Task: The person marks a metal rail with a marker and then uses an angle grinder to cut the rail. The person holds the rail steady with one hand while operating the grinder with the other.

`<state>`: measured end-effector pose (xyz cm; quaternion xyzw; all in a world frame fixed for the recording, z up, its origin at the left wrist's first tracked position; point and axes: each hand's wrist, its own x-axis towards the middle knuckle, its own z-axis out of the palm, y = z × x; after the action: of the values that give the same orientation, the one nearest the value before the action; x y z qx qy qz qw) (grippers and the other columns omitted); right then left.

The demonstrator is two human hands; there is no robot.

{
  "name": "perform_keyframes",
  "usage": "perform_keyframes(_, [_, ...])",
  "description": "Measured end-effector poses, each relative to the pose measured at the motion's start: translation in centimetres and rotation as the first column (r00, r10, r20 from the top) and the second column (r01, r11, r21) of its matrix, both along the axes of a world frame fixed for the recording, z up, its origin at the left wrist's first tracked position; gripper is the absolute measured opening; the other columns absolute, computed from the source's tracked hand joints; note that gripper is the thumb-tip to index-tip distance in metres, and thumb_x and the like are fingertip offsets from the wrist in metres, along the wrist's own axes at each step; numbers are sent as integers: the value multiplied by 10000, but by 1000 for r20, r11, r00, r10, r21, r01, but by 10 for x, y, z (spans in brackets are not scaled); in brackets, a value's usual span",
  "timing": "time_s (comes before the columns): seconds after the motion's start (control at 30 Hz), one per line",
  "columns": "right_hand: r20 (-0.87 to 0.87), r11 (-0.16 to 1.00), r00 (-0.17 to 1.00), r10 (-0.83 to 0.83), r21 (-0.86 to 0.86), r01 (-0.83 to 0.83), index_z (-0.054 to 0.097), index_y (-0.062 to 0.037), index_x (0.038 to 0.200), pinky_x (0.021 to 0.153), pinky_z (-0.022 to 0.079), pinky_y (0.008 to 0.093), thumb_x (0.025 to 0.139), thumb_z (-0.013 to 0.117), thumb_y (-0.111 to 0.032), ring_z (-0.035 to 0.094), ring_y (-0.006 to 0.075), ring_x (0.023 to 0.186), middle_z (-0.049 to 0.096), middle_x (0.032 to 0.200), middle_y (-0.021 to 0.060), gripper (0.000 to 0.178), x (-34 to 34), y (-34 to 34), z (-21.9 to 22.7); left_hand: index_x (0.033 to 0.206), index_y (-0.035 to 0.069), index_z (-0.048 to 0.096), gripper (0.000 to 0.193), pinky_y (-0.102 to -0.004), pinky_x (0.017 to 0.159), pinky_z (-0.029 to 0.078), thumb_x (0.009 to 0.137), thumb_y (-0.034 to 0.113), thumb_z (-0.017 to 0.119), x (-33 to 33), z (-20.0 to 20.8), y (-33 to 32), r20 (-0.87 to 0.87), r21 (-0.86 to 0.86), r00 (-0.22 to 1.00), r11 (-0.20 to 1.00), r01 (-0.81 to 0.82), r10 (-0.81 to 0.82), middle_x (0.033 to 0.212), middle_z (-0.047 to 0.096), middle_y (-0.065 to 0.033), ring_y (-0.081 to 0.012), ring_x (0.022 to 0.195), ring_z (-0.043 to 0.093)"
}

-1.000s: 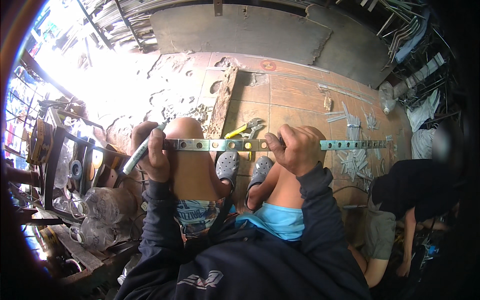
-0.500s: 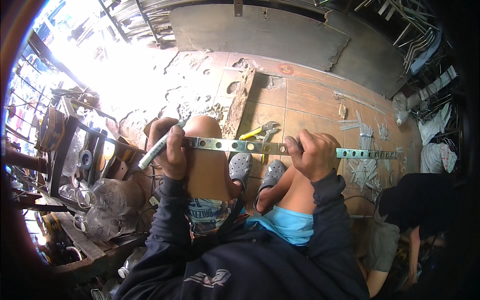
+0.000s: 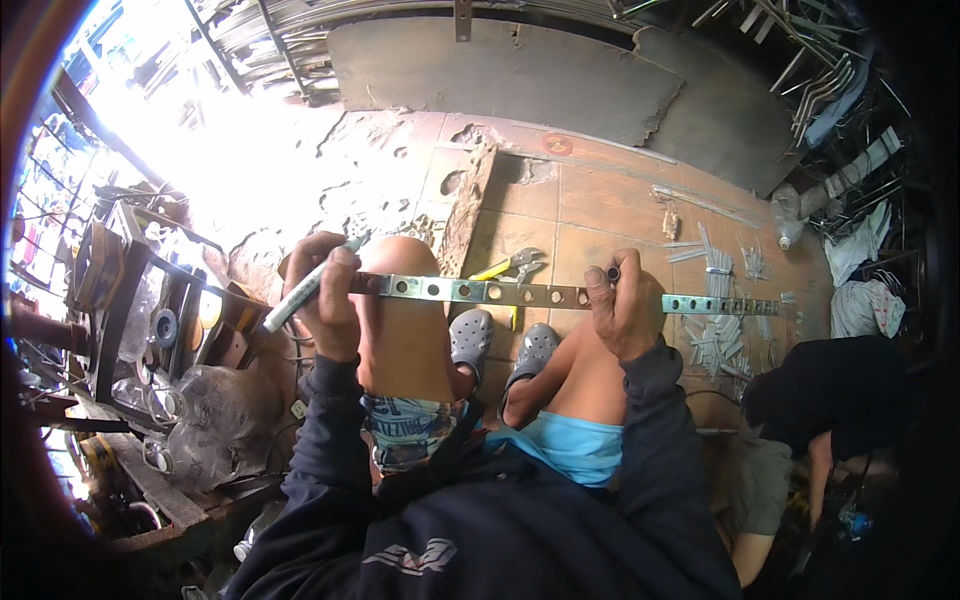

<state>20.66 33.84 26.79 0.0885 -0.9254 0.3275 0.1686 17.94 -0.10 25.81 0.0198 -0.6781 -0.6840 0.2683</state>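
Observation:
A long flat metal strip with a row of round holes (image 3: 466, 291) stretches across in front of my knees. My left hand (image 3: 327, 300) is closed around a white marker pen (image 3: 296, 298), tilted with its lower end to the left, and also meets the left part of the strip. Farther right, my right hand (image 3: 630, 308) grips the strip with the thumb laid across it. A small dark round end (image 3: 613, 273), like a pen cap, shows between thumb and forefinger. The strip runs on past that hand to the right.
Yellow-handled pliers (image 3: 508, 265) lie on the tiled floor beyond my shoes. Cut metal pieces (image 3: 715, 335) are piled at the right, near a bent-over person (image 3: 825, 405). A cluttered metal stand (image 3: 120, 300) and plastic bottles (image 3: 225, 405) are at the left. A wooden plank (image 3: 470, 208) lies ahead.
My right hand has opened its grip slightly and turned, so the dark round end now shows above the thumb. The left hand keeps the marker and strip. The view has shifted a little.

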Motion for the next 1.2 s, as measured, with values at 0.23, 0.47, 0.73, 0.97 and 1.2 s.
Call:
perform_keyframes(0.23, [22, 946, 999, -41, -321, 46, 522, -31, 1109, 552, 543, 401, 1077, 489, -260, 696, 299, 583, 659, 718, 138, 234, -6, -3, 7, 1017, -19, 635, 224, -268, 715, 472, 940, 188, 673, 14, 42, 23, -81, -209, 984, 968, 141, -161, 877, 665, -68, -122, 796, 593])
perform_keyframes(0.47, [-184, 982, 973, 136, -101, -156, 716, -56, 1097, 763, 531, 367, 926, 749, -138, 636, 259, 903, 619, 979, 114, 192, -16, -18, 13, 1073, 0, 653, 216, -229, 674, 476, 942, 149, 738, -4, 32, 82, 15, 125, 823, 818, 562, -568, 873, 680, -37, -88, 770, 610])
perform_keyframes(0.73, [-216, 971, 948, 233, 4, -238, 757, -83, 1139, 767, 519, 364, 841, 806, -147, 604, 269, 913, 593, 942, 91, 309, -25, -34, 6, 1023, -6, 655, 214, -229, 652, 457, 910, 167, 712, -20, 6, 96, 10, 225, 760, 742, 632, -650, 838, 654, -18, -73, 744, 578])
perform_keyframes(0.97, [-253, 973, 941, 225, 7, -230, 756, -84, 1113, 723, 535, 368, 851, 811, -217, 638, 276, 865, 632, 914, 93, 299, -26, -34, 2, 973, -4, 640, 168, -236, 635, 461, 910, 139, 701, -19, 7, 96, 64, 4, 788, 789, 614, -613, 804, 630, 3, -58, 720, 554])
perform_keyframes(1.2, [-242, 953, 943, 229, -139, -267, 716, -51, 1125, 734, 536, 337, 837, 831, -140, 676, 232, 876, 683, 984, 80, 323, -23, -30, -1, 968, 2, 641, 163, -237, 656, 481, 919, 133, 726, -20, 12, 102, 197, 36, 745, 764, 644, -637, 840, 635, -2, -65, 753, 574])
